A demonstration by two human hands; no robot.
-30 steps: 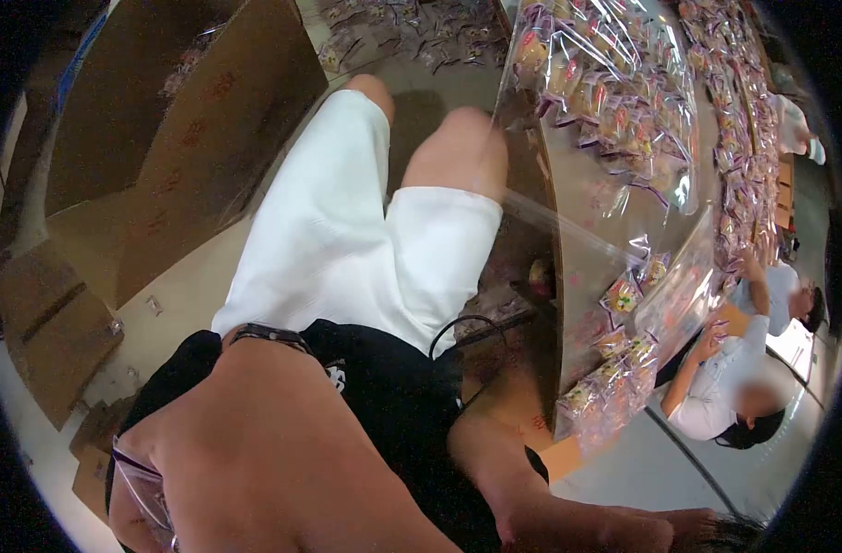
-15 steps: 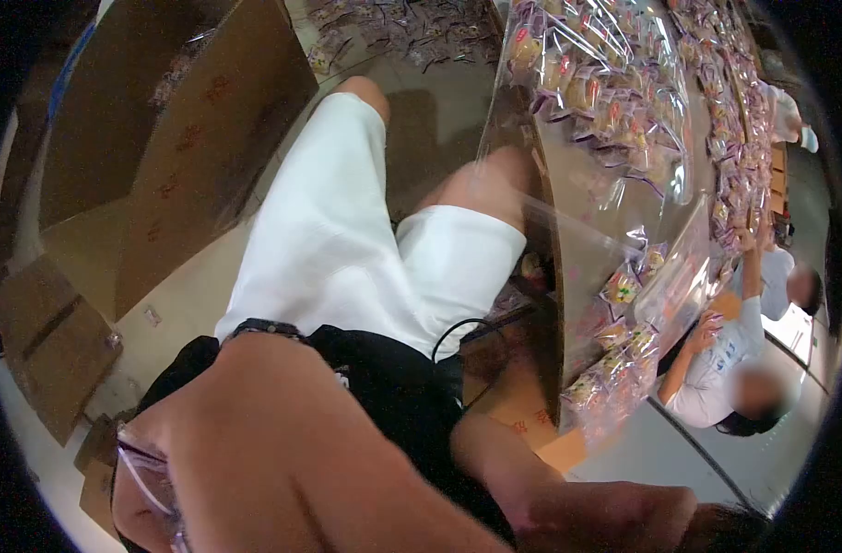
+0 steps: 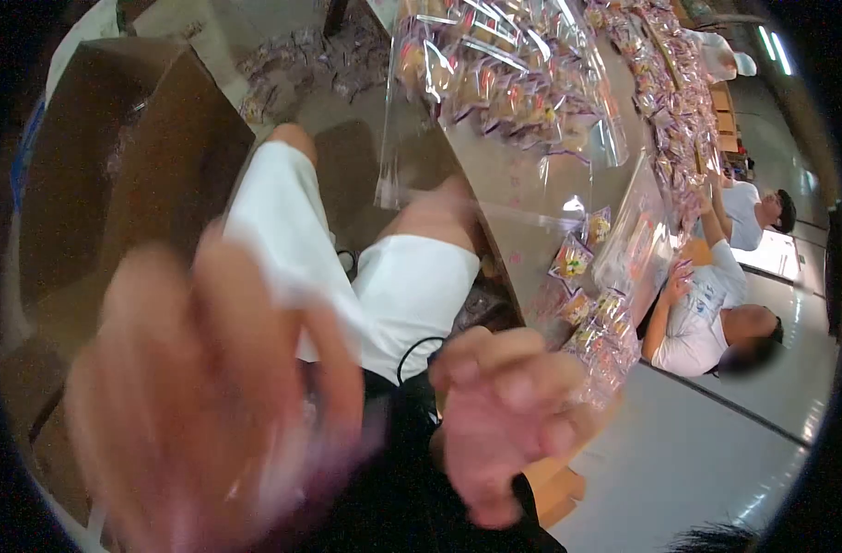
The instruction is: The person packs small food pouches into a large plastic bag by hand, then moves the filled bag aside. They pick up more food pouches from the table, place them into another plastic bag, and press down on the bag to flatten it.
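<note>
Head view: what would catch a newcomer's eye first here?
Probably the left hand, huge and blurred at lower left, with the smaller right hand, fingers curled, just right of center. Next, the shiny clear plastic over small wrapped packets at the top, and the bright white shorts near the middle.

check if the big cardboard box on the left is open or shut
Open: nothing covers the mouth of the cardboard box, so its dark inside shows, with something shiny in it.

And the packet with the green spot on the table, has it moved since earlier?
No: the packet lies in the same place on the table; only the camera view has shifted.
</note>
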